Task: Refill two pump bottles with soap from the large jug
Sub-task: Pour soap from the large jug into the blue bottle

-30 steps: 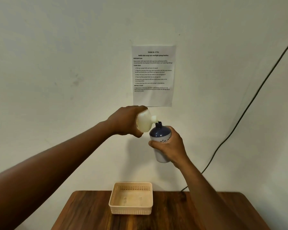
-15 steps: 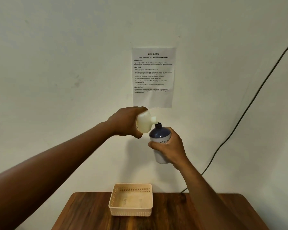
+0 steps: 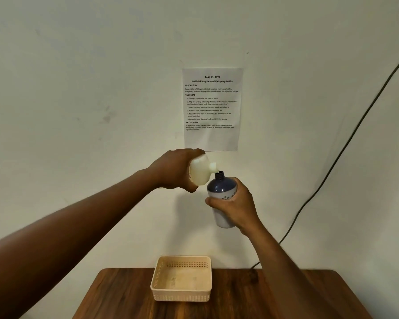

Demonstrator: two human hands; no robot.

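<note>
Sheet (image 3: 212, 109) headed "TASK ID: 3791", dish soap refill.

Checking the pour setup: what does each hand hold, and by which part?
Left hand grips the jug round its body; right hand grips the pump bottle round its middle.

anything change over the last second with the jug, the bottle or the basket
Almost nothing. The left hand still grips the tilted white jug, its spout at the open mouth of the blue and white bottle gripped by the right hand; both stay raised above the table. The basket only sits slightly higher in view, likely a small head tilt. No hold was taken or released.
</note>
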